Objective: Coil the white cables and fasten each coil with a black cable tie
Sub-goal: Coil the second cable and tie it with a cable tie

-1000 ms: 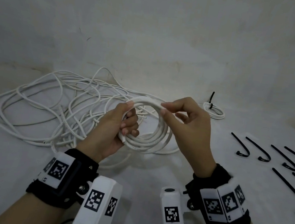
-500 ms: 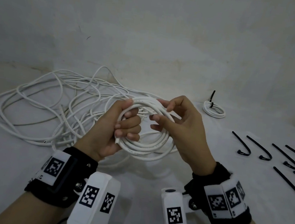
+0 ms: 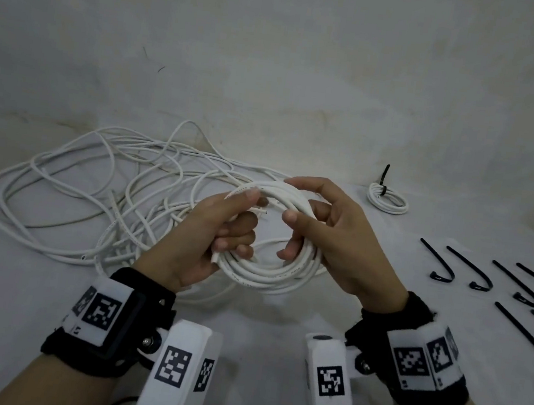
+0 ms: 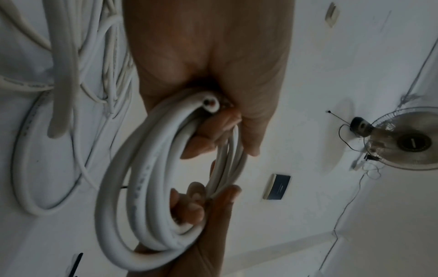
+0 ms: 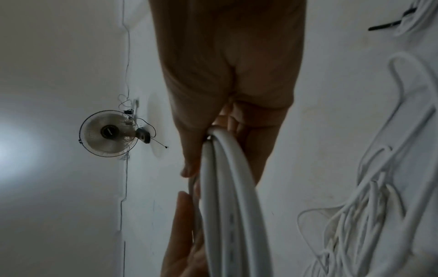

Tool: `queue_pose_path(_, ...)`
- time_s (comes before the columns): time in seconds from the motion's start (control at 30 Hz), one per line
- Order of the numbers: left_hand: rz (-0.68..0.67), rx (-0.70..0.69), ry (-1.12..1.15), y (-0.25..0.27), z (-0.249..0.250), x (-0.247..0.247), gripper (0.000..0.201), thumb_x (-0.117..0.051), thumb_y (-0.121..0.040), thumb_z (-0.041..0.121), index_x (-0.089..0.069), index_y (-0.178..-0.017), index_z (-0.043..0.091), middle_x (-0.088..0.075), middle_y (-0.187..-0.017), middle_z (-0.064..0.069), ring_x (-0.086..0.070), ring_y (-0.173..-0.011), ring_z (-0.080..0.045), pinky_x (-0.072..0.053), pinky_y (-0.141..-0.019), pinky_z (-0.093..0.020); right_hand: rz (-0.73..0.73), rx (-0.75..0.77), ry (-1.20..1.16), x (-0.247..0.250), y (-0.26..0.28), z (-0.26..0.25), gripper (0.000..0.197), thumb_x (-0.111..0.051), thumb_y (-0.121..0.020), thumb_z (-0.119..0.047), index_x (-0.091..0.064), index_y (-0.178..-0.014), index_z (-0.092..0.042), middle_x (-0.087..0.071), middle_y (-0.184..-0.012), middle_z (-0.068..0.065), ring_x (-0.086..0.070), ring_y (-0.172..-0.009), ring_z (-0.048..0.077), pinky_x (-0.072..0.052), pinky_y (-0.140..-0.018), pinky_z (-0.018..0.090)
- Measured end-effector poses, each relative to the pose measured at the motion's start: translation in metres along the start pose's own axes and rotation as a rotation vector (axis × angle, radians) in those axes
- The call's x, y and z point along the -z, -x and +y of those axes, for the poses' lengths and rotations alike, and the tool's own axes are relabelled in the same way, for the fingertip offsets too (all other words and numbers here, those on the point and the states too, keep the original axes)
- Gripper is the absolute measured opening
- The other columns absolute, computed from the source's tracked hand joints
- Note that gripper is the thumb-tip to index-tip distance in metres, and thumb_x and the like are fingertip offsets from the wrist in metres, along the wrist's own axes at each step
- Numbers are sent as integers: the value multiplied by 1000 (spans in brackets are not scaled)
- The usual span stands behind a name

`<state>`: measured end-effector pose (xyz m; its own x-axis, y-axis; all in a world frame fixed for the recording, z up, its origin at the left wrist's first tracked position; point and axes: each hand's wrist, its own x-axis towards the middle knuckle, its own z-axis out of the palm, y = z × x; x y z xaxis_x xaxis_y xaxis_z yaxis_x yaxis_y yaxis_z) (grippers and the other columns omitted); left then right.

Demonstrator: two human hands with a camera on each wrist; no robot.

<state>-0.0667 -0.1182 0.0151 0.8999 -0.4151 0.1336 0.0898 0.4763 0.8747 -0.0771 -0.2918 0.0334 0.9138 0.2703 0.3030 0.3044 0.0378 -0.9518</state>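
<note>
Both hands, the left hand (image 3: 222,230) and right hand (image 3: 331,240), are clamped on the coil (image 3: 267,269) held between them above the table (image 3: 261,319), the right having slid from the top down its side (ties (image 3: 472,271) wait rightward), so tying seems next.

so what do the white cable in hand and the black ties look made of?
Cable coil: looks like smooth matte white plastic sheathing with faint printed lettering; the cut end shows cores inside, metal probably. Loose ties: thin, black, slightly glossy strips that hold a hooked bend, so likely nylon, though that is a guess.
</note>
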Motion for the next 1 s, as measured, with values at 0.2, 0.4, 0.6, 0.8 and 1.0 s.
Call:
queue_pose_path(0.2, 119, -42, -131, -4, -5, -4, 30, -55, -79, 39, -52, -95, 14, -35, -53, 5, -23, -33, -2, -27, -35, -14, -3, 2, 71, 0, 1, 5, 46, -74, -71, -20, -56, -112, -11, -66, -67, 7, -65, -49, 26, -55, -52, 34)
queue_pose_path(0.4, 226, -77, -87, -5, -2, 1, 21, -66, -74, 31, -49, -71, 18, -22, -43, 9, -18, -31, -2, -20, -32, -12, -171, 38, 96, 10, 0, 6, 52, -74, -77, -6, -57, -122, -25, -66, -85, 6, -71, -82, 31, -57, -74, 37)
queue_pose_path(0.6, 188, -3, -1, -5, -1, 1, 29, -64, -78, 34, -54, -61, 13, -20, -39, 9, -18, -28, -1, -23, -30, -12, -131, 44, -176, 8, -4, 14, 36, -66, -86, -17, -58, -120, -17, -62, -74, 8, -66, -60, 22, -56, -60, 32)
queue_pose_path(0.8, 199, -10, 24, -4, 1, 1, 27, -56, -72, 36, -45, -64, 13, -19, -36, 10, -17, -27, -2, -21, -31, -13, 175, 258, 117, -10, -6, 22, 20, -58, -89, -27, -51, -90, -9, -64, -81, 18, -67, -55, 22, -51, -47, 29)
queue_pose_path(1.0, 175, -7, -21, -3, 0, -1, 27, -54, -74, 37, -46, -65, 12, -20, -36, 9, -18, -27, -2, -22, -33, -13, 324, 424, 577, -2, -8, 25, 13, -60, -86, -33, -53, -79, -25, -55, -77, -11, -53, -72, 5, -39, -59, 12)
